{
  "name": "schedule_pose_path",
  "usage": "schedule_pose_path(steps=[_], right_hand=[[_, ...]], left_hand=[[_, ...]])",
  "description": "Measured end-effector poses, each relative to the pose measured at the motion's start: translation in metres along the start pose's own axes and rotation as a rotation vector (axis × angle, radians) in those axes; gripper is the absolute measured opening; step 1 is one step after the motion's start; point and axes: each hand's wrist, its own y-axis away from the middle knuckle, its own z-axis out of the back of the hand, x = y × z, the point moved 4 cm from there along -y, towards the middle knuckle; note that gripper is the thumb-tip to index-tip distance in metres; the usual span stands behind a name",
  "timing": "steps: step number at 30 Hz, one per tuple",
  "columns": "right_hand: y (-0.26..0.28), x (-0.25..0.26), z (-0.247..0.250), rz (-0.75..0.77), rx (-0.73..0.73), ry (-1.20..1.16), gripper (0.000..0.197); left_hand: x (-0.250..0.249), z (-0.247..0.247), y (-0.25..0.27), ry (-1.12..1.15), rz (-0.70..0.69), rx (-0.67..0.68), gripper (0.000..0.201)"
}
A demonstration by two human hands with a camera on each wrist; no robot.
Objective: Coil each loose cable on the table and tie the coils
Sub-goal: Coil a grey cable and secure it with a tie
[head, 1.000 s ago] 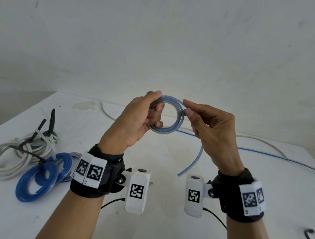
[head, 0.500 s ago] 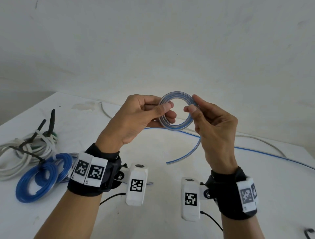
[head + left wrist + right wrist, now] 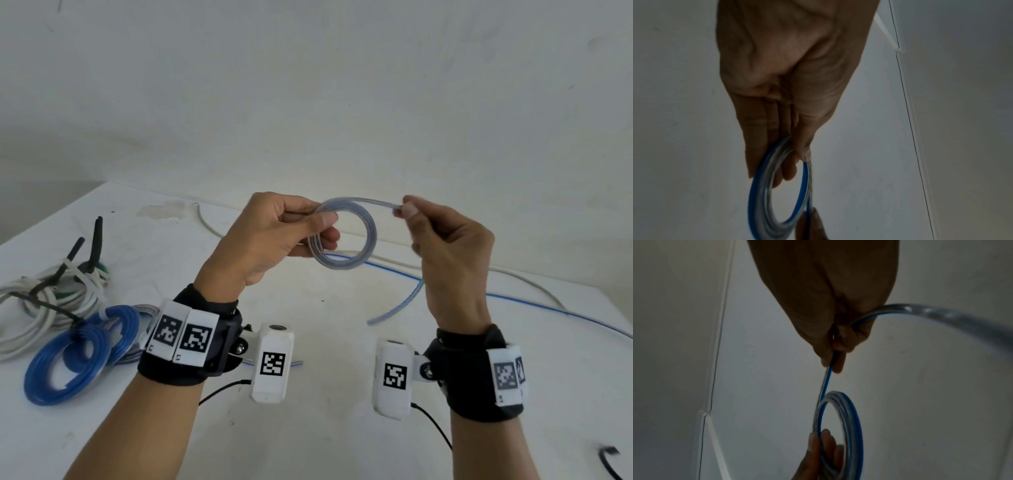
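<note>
A small coil of clear cable with a blue stripe (image 3: 346, 236) is held up in the air above the white table (image 3: 325, 428). My left hand (image 3: 274, 236) pinches the coil's left side between thumb and fingers; the same coil (image 3: 777, 191) shows below the fingers in the left wrist view. My right hand (image 3: 442, 240) pinches the free run of the cable (image 3: 827, 379) just right of the coil (image 3: 840, 433). The loose tail (image 3: 397, 308) hangs down behind the right hand, its end above the table.
At the table's left lie tied coils: blue ones (image 3: 72, 353) and a white bundle (image 3: 37, 301) with black ties. A thin blue cable (image 3: 548, 308) and a white cable (image 3: 534, 284) run loose along the back right. A black tie piece (image 3: 609, 462) lies at the lower right.
My right hand has drawn away to the right of the coil, pulling the cable's run out along the coil's top. Both hands have risen a little; the tail's end has shifted right.
</note>
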Motion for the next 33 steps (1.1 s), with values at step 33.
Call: schedule_pose_path(steps=[33], right_hand=[[0.021, 0.001, -0.039, 0.059, 0.487, 0.272, 0.019]], left_hand=[[0.019, -0.015, -0.001, 0.01, 0.362, 0.232, 0.055]])
